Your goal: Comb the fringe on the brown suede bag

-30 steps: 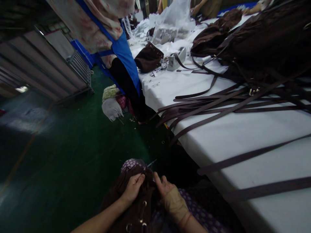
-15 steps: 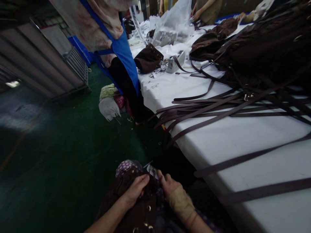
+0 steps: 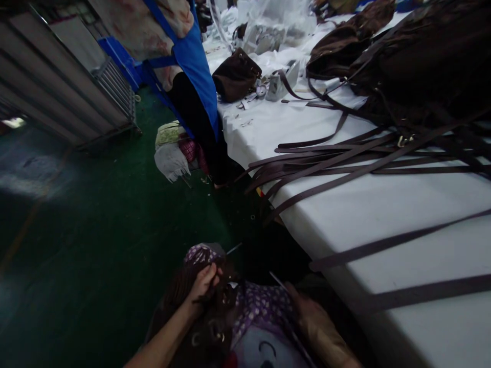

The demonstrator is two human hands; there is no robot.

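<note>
Metal racks: grey slatted racks [image 3: 57, 87] run across the upper left of the frame, their tops cut off by the edge.
Floor: dark green floor [image 3: 95, 214] fills the left half, dim and without readable detail.
Co-worker: a person in a blue apron [image 3: 192, 66] stands at upper centre-left, cut off above the waist.
Left hand: the left hand [image 3: 202, 284] sits at lower centre, its grip closed around the top of the dark brown suede drawstring bag [image 3: 207, 322]; the fingertips are lost in the dark folds.
Bag: it lies on the lap over purple dotted cloth [image 3: 261, 306] at the bottom centre; metal eyelets show faintly, the lower part is cut off.
Right hand: the right hand [image 3: 310, 319], lower centre-right, is blurred and in shadow; a thin dark brown strap [image 3: 282, 286] runs up from it, but whether the grip pinches it I cannot tell.
Tabletop: the white tabletop [image 3: 383, 214] fills the right, strewn with long dark brown leather straps [image 3: 345, 163].
Bag pile: a heap of dark brown bags [image 3: 414, 56] at upper right merges into one dark mass.
</note>
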